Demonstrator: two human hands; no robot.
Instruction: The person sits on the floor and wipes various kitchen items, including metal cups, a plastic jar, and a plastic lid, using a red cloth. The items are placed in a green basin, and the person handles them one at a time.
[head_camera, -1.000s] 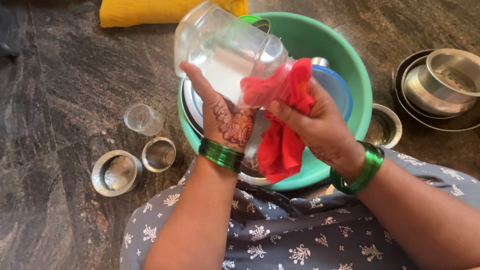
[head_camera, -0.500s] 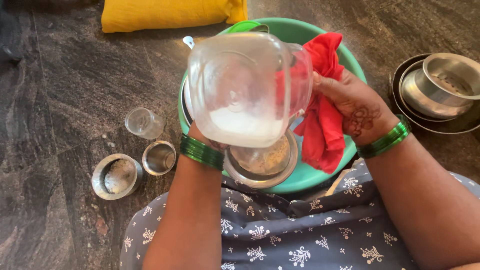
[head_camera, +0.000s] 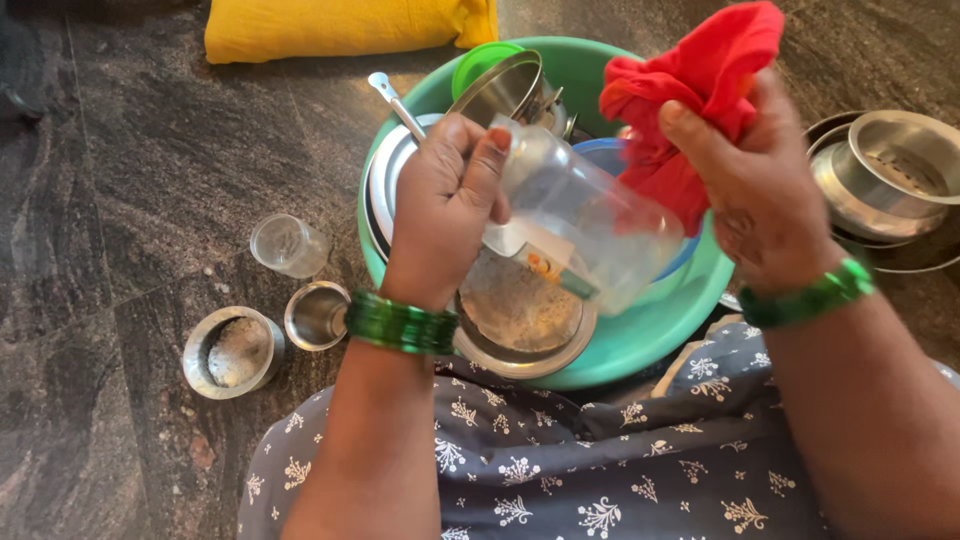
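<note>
A person seated on a dark stone floor (head_camera: 150, 150) holds a clear glass jar (head_camera: 585, 230) tilted over a green plastic basin (head_camera: 655, 325), centre of the frame. The left hand (head_camera: 440, 205) grips the jar near its base end: thumb across the near side, other fingers curled round the far side & mostly hidden behind the glass, so their exact spread cannot be told. The jar's mouth points to the lower right, w/ a label patch showing on the underside. The right hand (head_camera: 755, 200), upper right of the frame, is closed round a bunched red cloth (head_camera: 700, 90); fingers pressed tight into the fabric, thumb on top. The cloth sits just beside the jar's upper side, touching or nearly so; which one cannot be told. Green bangles ring both wrists.

Inside the basin: a round steel plate (head_camera: 520, 320) w/ residue, a steel spoon (head_camera: 395, 100), a steel vessel (head_camera: 510, 90) & a green lid (head_camera: 480, 65) at the back. At left of the frame, on the floor: a small clear glass tumbler (head_camera: 288, 245), a small steel cup (head_camera: 315, 315) & a steel bowl (head_camera: 232, 350). Stacked steel pans (head_camera: 890, 175) sit at right edge; a yellow cushion (head_camera: 340, 25) lies at top.
</note>
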